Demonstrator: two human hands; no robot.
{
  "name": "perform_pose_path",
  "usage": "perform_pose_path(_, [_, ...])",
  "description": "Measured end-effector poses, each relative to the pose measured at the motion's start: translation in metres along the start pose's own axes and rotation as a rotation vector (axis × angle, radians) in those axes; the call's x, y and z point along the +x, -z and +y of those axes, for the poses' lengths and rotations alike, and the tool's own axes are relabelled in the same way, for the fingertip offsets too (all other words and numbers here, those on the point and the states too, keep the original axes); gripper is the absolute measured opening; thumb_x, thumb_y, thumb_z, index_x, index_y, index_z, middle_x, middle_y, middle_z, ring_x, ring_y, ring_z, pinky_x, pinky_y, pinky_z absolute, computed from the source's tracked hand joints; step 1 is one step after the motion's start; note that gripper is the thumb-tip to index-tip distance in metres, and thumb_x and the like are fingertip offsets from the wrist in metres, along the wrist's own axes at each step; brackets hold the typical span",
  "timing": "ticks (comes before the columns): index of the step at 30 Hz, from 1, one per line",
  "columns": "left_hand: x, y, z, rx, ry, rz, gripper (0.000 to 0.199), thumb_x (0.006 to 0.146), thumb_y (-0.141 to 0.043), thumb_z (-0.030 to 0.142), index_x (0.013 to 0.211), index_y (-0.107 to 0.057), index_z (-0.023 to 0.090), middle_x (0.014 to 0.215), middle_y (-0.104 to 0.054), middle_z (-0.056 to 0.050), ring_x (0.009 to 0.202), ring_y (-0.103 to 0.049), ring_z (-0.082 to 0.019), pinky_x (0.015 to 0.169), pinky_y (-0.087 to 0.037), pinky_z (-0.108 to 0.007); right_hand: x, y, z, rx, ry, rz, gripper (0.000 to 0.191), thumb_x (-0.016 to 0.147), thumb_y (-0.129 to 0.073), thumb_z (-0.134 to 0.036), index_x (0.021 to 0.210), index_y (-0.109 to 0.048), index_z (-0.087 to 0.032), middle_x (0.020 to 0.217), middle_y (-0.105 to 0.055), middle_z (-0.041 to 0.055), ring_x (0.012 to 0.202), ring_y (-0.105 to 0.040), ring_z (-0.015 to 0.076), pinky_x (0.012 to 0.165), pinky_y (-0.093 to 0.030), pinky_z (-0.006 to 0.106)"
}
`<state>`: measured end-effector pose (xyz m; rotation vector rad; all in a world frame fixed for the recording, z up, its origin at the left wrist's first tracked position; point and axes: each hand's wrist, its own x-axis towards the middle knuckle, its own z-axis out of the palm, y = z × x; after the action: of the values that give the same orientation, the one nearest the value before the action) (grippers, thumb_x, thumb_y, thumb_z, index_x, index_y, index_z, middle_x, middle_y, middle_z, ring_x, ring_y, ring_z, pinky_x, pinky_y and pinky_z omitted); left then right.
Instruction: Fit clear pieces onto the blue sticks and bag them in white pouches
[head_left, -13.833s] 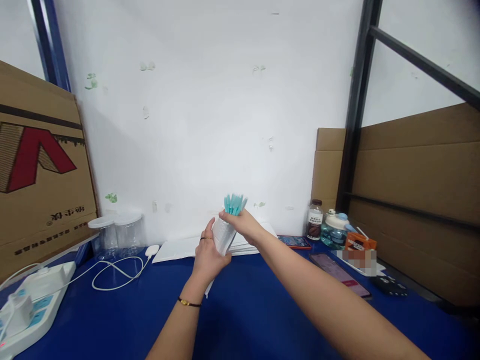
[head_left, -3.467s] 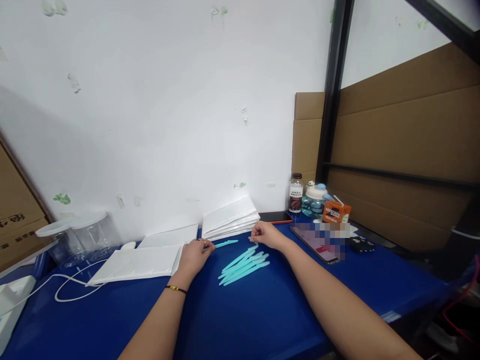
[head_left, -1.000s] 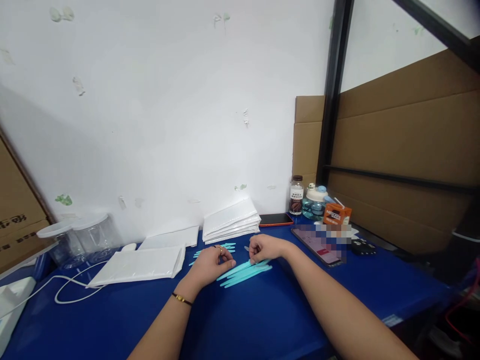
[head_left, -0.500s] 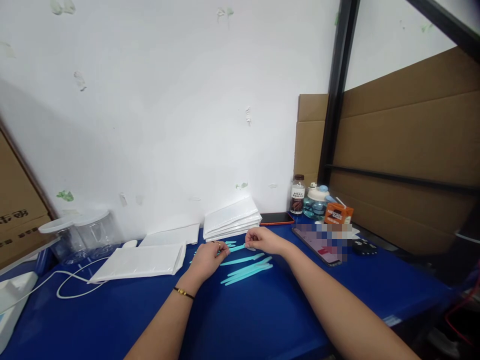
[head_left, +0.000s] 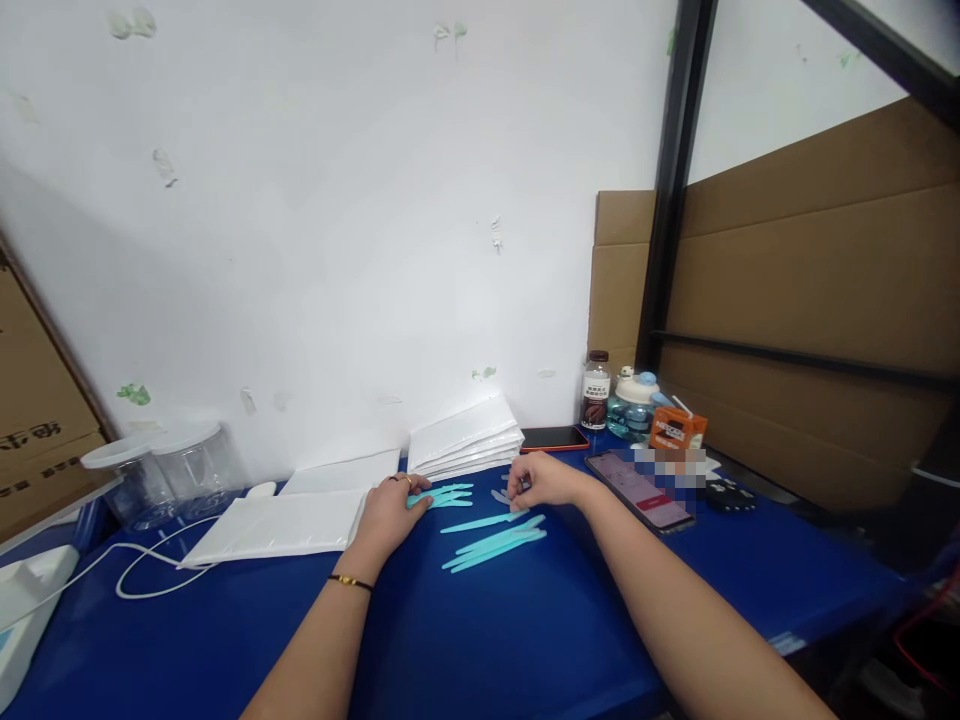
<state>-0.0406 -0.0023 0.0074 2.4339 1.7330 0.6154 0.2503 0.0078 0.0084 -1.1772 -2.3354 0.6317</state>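
Observation:
Several slim teal tools lie on the blue table. My left hand rests over the left ends of the upper teal group, its thumb and fingers a little apart. My right hand is closed in a pinch at the right end of a single teal tool, which lies below that group. Small translucent pieces show just left of my right fingers, partly hidden by them. Nearer to me, a lower teal group lies slanted on the table.
White folded packets lie at left, and a white stack stands by the wall. Clear lidded jars and a white cable are far left. At right are a phone, a brown-capped bottle, a jug and an orange carton.
My left hand has moved left and opened over the upper group, leaving the teal tool it pinched. My right hand has shifted right and down onto the single tool's end.

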Motion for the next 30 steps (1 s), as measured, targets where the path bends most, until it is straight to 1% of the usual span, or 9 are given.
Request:
perform_pose_path(3, [-0.004,-0.002,0.018,-0.111,-0.133,-0.078,0.030,0.078,-0.050,0.043,0.096,-0.064,0.023,0.098,-0.064,-0.003,0.089,-0.057,-0.018,0.078,-0.041,-0.026,0.001,-0.008,-0.005,-0.078,0.017,-0.113,0.020,0.056,-0.071,-0.028,0.072,-0.069,-0.016,0.069,-0.063,-0.0006,0.060,-0.054,0.0111,0.052,-0.037,0.018])
perform_pose_path(6, [-0.006,-0.006,0.031,-0.091,-0.250,-0.132,0.029,0.076,-0.055,0.043,0.096,-0.065,0.026,0.100,-0.065,-0.002,0.093,-0.056,-0.019,0.081,-0.039,-0.027,0.006,-0.020,-0.006,-0.130,0.024,-0.094,0.011,0.060,-0.063,-0.018,0.070,-0.068,-0.015,0.065,-0.063,-0.0015,0.055,-0.052,0.0091,0.050,-0.035,0.017])
perform_pose_path(9, [-0.006,-0.009,0.034,-0.035,-0.293,-0.168,0.019,0.078,-0.053,0.032,0.088,-0.066,0.025,0.095,-0.066,-0.001,0.091,-0.057,-0.018,0.079,-0.038,-0.025,0.010,-0.027,-0.008,-0.139,0.054,-0.062,0.011,0.062,-0.059,-0.015,0.069,-0.067,-0.015,0.065,-0.063,-0.0010,0.055,-0.052,0.0084,0.051,-0.036,0.017])
perform_pose_path(13, [-0.002,-0.009,0.032,-0.023,-0.262,-0.165,0.020,0.081,-0.045,0.023,0.081,-0.064,0.021,0.087,-0.066,-0.002,0.081,-0.058,-0.015,0.071,-0.039,-0.023,0.012,-0.029,-0.014,-0.112,0.085,-0.041,0.013,0.066,-0.064,-0.026,0.075,-0.067,-0.016,0.067,-0.062,-0.0004,0.058,-0.051,0.0089,0.051,-0.035,0.017])
perform_pose_path(18, [0.002,-0.001,0.026,0.019,-0.261,-0.095,0.021,0.084,-0.042,0.024,0.082,-0.063,0.020,0.088,-0.066,-0.003,0.085,-0.057,-0.017,0.077,-0.038,-0.025,0.012,-0.022,-0.007,0.029,0.029,0.022,0.017,0.069,-0.064,-0.031,0.075,-0.066,-0.015,0.064,-0.061,-0.0002,0.055,-0.052,0.0093,0.049,-0.035,0.017])
perform_pose_path(22, [0.004,0.007,0.002,0.112,-0.112,-0.036,0.020,0.083,-0.043,0.024,0.082,-0.062,0.021,0.091,-0.065,-0.002,0.085,-0.057,-0.017,0.076,-0.038,-0.026,0.012,-0.013,0.016,0.061,-0.079,0.157,0.014,0.069,-0.063,-0.027,0.072,-0.066,-0.014,0.062,-0.062,0.0007,0.056,-0.054,0.0104,0.053,-0.038,0.018])
perform_pose_path(26, [0.003,0.009,-0.017,0.170,0.008,-0.057,0.018,0.081,-0.045,0.026,0.084,-0.063,0.023,0.090,-0.065,-0.001,0.086,-0.057,-0.017,0.074,-0.038,-0.026,0.011,-0.006,0.026,-0.001,-0.133,0.280,0.022,0.066,-0.066,-0.031,0.080,-0.068,-0.014,0.069,-0.063,0.0020,0.061,-0.054,0.0118,0.057,-0.039,0.021])
perform_pose_path(28, [0.002,0.009,-0.017,0.160,0.018,-0.041,0.017,0.078,-0.049,0.026,0.088,-0.063,0.024,0.092,-0.065,-0.001,0.089,-0.057,-0.018,0.075,-0.038,-0.026,0.007,-0.001,0.020,-0.032,-0.087,0.269,0.021,0.066,-0.066,-0.033,0.078,-0.068,-0.015,0.073,-0.064,0.0021,0.064,-0.054,0.0120,0.058,-0.038,0.021])
perform_pose_path(30, [0.001,0.009,-0.011,0.103,0.013,-0.018,0.019,0.076,-0.051,0.028,0.092,-0.062,0.024,0.093,-0.065,-0.002,0.089,-0.056,-0.018,0.075,-0.039,-0.026,0.002,0.004,0.010,0.002,-0.038,0.125,0.023,0.067,-0.065,-0.036,0.077,-0.069,-0.016,0.071,-0.062,0.0011,0.064,-0.053,0.0114,0.057,-0.037,0.020])
